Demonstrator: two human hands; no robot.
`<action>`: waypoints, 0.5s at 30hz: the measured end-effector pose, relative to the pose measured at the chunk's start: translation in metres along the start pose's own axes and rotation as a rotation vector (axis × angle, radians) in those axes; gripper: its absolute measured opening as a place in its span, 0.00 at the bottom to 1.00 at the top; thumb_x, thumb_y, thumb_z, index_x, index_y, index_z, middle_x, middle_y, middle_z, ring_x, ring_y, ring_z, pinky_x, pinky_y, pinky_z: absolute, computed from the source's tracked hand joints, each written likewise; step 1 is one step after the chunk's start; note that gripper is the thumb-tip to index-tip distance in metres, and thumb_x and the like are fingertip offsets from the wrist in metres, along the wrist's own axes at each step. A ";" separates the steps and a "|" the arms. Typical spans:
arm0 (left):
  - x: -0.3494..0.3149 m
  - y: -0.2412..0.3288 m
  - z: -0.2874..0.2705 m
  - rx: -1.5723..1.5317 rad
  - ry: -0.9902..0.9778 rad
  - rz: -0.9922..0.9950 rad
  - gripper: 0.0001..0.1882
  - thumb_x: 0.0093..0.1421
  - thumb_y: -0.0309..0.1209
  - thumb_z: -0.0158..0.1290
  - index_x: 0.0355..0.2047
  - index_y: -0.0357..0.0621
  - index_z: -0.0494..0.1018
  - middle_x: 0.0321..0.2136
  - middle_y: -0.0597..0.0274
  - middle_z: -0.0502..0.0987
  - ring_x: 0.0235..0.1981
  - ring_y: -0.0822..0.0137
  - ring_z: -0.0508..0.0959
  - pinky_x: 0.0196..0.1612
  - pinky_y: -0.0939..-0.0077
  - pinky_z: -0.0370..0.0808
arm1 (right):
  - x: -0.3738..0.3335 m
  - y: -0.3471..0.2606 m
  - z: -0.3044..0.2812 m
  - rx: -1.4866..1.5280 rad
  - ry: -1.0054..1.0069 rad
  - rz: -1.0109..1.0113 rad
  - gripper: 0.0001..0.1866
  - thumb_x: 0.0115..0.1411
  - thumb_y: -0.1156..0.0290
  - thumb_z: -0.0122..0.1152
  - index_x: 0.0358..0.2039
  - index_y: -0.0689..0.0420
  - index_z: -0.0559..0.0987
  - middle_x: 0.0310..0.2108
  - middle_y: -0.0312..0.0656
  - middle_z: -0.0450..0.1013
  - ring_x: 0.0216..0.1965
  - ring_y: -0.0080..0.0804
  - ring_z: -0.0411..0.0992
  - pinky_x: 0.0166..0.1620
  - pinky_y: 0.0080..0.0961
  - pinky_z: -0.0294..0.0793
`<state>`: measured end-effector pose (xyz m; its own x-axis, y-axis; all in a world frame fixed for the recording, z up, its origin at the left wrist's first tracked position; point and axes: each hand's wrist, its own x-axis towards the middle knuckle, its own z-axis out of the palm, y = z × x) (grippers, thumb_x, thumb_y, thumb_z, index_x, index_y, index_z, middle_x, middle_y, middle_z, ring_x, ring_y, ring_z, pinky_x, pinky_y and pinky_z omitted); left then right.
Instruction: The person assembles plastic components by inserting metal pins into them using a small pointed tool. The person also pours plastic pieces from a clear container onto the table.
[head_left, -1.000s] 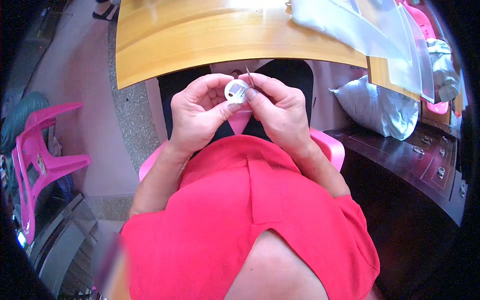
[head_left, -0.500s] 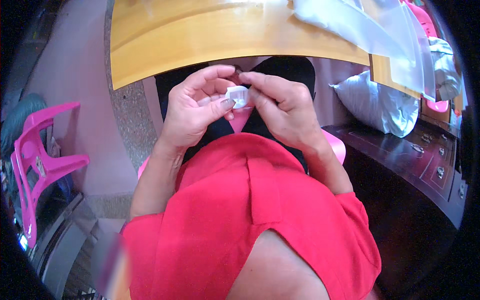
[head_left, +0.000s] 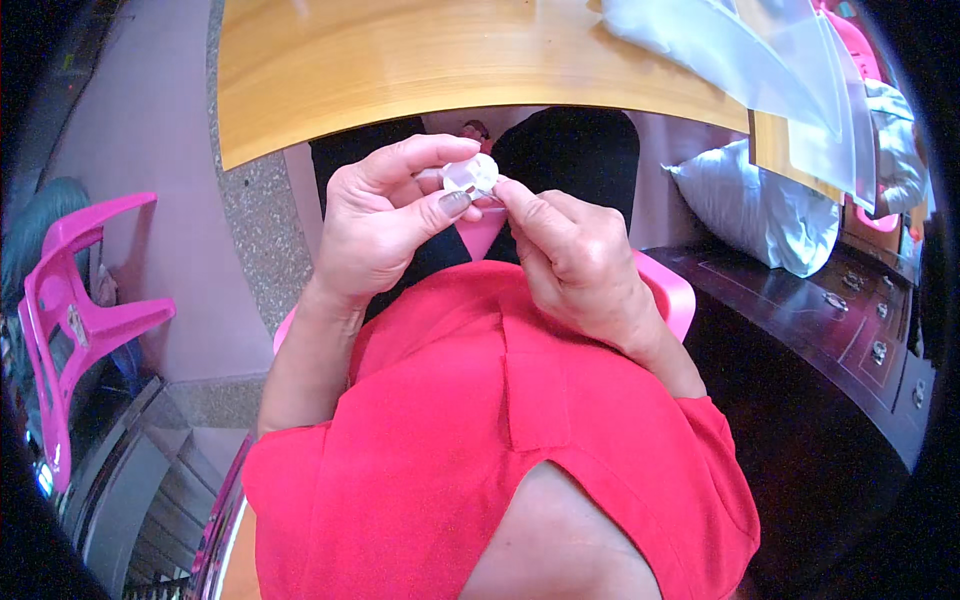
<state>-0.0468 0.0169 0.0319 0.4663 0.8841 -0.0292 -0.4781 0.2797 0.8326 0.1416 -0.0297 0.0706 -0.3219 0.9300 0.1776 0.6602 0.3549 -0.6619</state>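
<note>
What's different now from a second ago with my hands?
Your right hand has turned and shifted slightly toward you; the thin, pointed tool seen in it no longer shows. Your left hand still holds the small round white piece.

We are seeing a pink chair [head_left: 112, 328] at the left. We are also viewing translucent plastic [head_left: 715, 55] at the wooden desk's [head_left: 400, 80] right end, and a white bag [head_left: 755, 205] near dark furniture [head_left: 790, 310].

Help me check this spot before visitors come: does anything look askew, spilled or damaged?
Nothing clearly stands out; no spill or damage shows. The pink chair at far left looks slanted, though fisheye bending may explain that. The left hand holds a small white piece.
</note>
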 end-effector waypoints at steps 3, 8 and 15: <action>0.000 -0.001 0.001 0.002 0.001 0.006 0.18 0.56 0.16 0.54 0.48 0.33 0.71 0.38 0.54 0.77 0.40 0.64 0.79 0.43 0.74 0.78 | 0.001 0.002 0.000 -0.040 0.005 -0.032 0.18 0.50 0.77 0.58 0.44 0.64 0.73 0.20 0.45 0.68 0.21 0.42 0.71 0.22 0.36 0.72; -0.001 -0.002 -0.001 -0.017 0.007 -0.007 0.17 0.56 0.16 0.54 0.47 0.33 0.71 0.38 0.53 0.77 0.39 0.65 0.79 0.43 0.74 0.78 | 0.003 0.001 0.001 -0.010 -0.013 -0.008 0.18 0.50 0.79 0.58 0.44 0.62 0.73 0.20 0.46 0.68 0.21 0.43 0.71 0.22 0.36 0.72; 0.000 -0.006 0.001 -0.114 0.038 -0.031 0.18 0.56 0.14 0.52 0.48 0.32 0.70 0.38 0.51 0.77 0.38 0.64 0.79 0.43 0.73 0.78 | 0.005 0.004 0.002 0.140 0.000 0.011 0.17 0.50 0.81 0.57 0.44 0.62 0.73 0.21 0.48 0.69 0.22 0.44 0.72 0.23 0.36 0.71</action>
<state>-0.0434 0.0147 0.0277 0.4548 0.8873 -0.0768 -0.5461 0.3460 0.7629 0.1411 -0.0236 0.0674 -0.3147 0.9339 0.1697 0.5627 0.3276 -0.7590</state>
